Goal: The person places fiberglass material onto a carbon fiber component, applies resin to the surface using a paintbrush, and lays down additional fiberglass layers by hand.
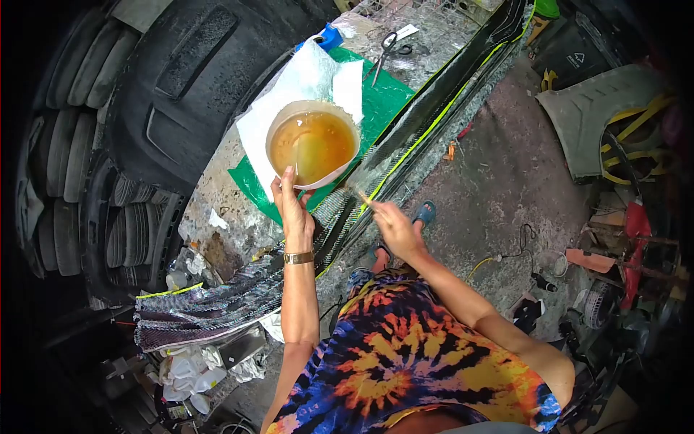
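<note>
My left hand (293,206) grips the near edge of a white tub (341,173), thumb over the rim. Amber, see-through liquid (318,148) fills part of the tub. Pinched in my right hand (399,230) is a brush (363,197), its wooden handle showing and its tip over the long strip. That strip is a curved mould lined with dark woven fabric (210,315), which looks like carbon fibre. Parts of the fabric look glossy, and yellow-green tape (416,152) runs along its edge. The brush's bristles are hard to make out.
White paper (253,119) and a green sheet (387,101) lie under the tub on the stained table. Scissors (383,58) and a blue tape roll (330,36) sit farther back. Black car panels (195,79) and stacked tyres (65,159) stand left; a grey fender (593,116) lies right.
</note>
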The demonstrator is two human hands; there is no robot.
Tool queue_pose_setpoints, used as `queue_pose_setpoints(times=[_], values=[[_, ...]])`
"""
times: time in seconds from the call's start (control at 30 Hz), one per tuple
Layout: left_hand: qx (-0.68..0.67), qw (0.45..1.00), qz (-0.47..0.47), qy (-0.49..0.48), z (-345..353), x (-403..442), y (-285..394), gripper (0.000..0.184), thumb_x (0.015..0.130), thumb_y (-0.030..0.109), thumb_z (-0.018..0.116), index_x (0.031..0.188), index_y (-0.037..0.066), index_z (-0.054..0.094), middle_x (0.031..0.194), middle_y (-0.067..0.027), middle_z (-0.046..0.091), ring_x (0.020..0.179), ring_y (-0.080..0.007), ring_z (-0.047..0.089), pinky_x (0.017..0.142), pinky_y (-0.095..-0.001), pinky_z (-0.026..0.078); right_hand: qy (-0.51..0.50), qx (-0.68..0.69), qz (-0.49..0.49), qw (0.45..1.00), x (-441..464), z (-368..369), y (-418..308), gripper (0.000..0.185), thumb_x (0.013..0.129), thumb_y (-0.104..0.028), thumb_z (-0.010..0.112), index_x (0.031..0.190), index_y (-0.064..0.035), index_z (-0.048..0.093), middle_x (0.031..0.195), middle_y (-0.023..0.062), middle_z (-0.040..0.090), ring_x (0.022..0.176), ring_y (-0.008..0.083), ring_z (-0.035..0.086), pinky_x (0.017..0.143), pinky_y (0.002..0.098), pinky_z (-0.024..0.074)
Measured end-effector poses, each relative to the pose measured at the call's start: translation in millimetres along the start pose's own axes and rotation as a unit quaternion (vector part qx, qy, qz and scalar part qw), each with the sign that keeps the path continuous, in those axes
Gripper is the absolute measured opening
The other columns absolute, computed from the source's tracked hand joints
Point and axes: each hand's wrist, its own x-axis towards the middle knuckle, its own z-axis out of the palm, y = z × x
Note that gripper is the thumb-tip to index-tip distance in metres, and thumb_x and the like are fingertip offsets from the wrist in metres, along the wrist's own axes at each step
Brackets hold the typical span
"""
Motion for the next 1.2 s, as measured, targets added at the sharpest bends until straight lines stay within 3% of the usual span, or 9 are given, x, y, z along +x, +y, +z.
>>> queue_pose_setpoints(times=[0.17, 0.3, 0.47, 0.6, 0.73, 0.93, 1.03, 1.1, 1.2], values=[[-0.001, 1.000, 0.009, -0.003, -1.8, 1.1, -2.0, 0.061, 0.081, 0.043, 0.068, 0.120, 0.004, 0.040, 0.110, -0.0108, 0.050, 0.099, -0.0186, 0.053, 0.073, -0.0320, 0.049, 0.186, -0.013, 0.042, 0.982, 26.1, -8.2, 19.5, 0.026, 0.094, -0.016, 0.049, 0.117, -0.0032, 0.051, 0.098, 0.0172, 0.057, 0.088, 0.0299, 0.060, 0.076, 0.0369, 0.0460], [0.000, 1.000, 0.001, -0.004, -2.6, -0.2, 0.9, 0.060, 0.081, 0.041, 0.068, 0.120, 0.004, 0.040, 0.109, -0.0103, 0.050, 0.098, -0.0185, 0.052, 0.072, -0.0323, 0.048, 0.089, -0.019, 0.028, 0.995, 14.2, 28.1, 14.8, 0.027, 0.094, -0.020, 0.050, 0.116, -0.0044, 0.050, 0.098, 0.0188, 0.055, 0.089, 0.0395, 0.058, 0.075, 0.0422, 0.0467], [-0.007, 1.000, 0.015, -0.003, -0.6, -1.5, -0.8, 0.062, 0.081, 0.041, 0.067, 0.122, 0.004, 0.039, 0.108, -0.0107, 0.052, 0.098, -0.0189, 0.053, 0.074, -0.0330, 0.047, 0.041, -0.006, -0.009, 0.999, 1.9, 24.5, 2.6, 0.025, 0.093, -0.019, 0.051, 0.114, -0.0044, 0.053, 0.096, 0.0177, 0.058, 0.084, 0.0388, 0.060, 0.071, 0.0412, 0.0476], [-0.001, 1.000, 0.006, -0.006, -2.9, 0.0, -4.1, 0.065, 0.082, 0.040, 0.067, 0.125, 0.003, 0.036, 0.109, -0.0121, 0.052, 0.099, -0.0196, 0.054, 0.075, -0.0337, 0.047, 0.088, 0.058, 0.051, 0.993, 0.7, -31.9, -19.5, 0.021, 0.093, -0.014, 0.052, 0.107, -0.0003, 0.059, 0.079, 0.0075, 0.060, 0.068, 0.0099, 0.052, 0.062, 0.0258, 0.0432], [0.008, 1.000, -0.004, -0.012, -6.4, 2.5, -11.0, 0.073, 0.081, 0.041, 0.068, 0.129, 0.000, 0.031, 0.112, -0.0129, 0.051, 0.101, -0.0196, 0.054, 0.075, -0.0342, 0.047, 0.145, 0.185, 0.026, 0.972, 16.2, -92.1, -54.2, 0.024, 0.096, -0.022, 0.050, 0.104, -0.0029, 0.061, 0.074, 0.0003, 0.060, 0.056, 0.0003, 0.044, 0.049, 0.0166, 0.0340], [0.024, 0.999, -0.008, -0.031, 5.7, -7.6, -10.9, 0.073, 0.080, 0.042, 0.068, 0.129, 0.002, 0.032, 0.113, -0.0121, 0.050, 0.101, -0.0195, 0.054, 0.075, -0.0338, 0.047, 0.079, 0.104, -0.066, 0.989, 90.9, -90.3, -86.0, 0.023, 0.094, -0.019, 0.053, 0.103, -0.0016, 0.064, 0.075, 0.0006, 0.061, 0.062, 0.0017, 0.049, 0.052, 0.0173, 0.0356], [0.020, 0.999, -0.006, -0.032, 12.3, -14.1, -16.9, 0.073, 0.079, 0.043, 0.069, 0.129, 0.003, 0.032, 0.113, -0.0122, 0.051, 0.101, -0.0193, 0.053, 0.075, -0.0339, 0.046, 0.058, -0.074, -0.112, 0.989, 113.5, -80.8, -64.8, 0.021, 0.094, -0.017, 0.052, 0.098, -0.0009, 0.064, 0.076, 0.0021, 0.062, 0.066, 0.0076, 0.054, 0.057, 0.0245, 0.0421], [0.024, 0.999, -0.017, -0.018, 13.9, -11.3, -23.7, 0.074, 0.079, 0.043, 0.070, 0.129, 0.003, 0.032, 0.111, -0.0130, 0.052, 0.101, -0.0196, 0.053, 0.075, -0.0341, 0.046, 0.055, 0.076, 0.022, 0.995, 118.0, -75.5, -49.3, 0.022, 0.094, -0.019, 0.052, 0.095, -0.0011, 0.065, 0.071, 0.0026, 0.061, 0.059, 0.0084, 0.054, 0.053, 0.0243, 0.0417], [-0.008, 1.000, -0.026, -0.014, 12.9, -8.5, -33.0, 0.076, 0.078, 0.042, 0.071, 0.129, 0.003, 0.032, 0.110, -0.0137, 0.052, 0.100, -0.0202, 0.054, 0.075, -0.0345, 0.047, 0.089, 0.284, 0.083, 0.951, 104.9, -85.7, -36.5, 0.026, 0.095, -0.022, 0.051, 0.096, 0.0000, 0.064, 0.068, 0.0036, 0.060, 0.051, 0.0052, 0.052, 0.045, 0.0182, 0.0389]])
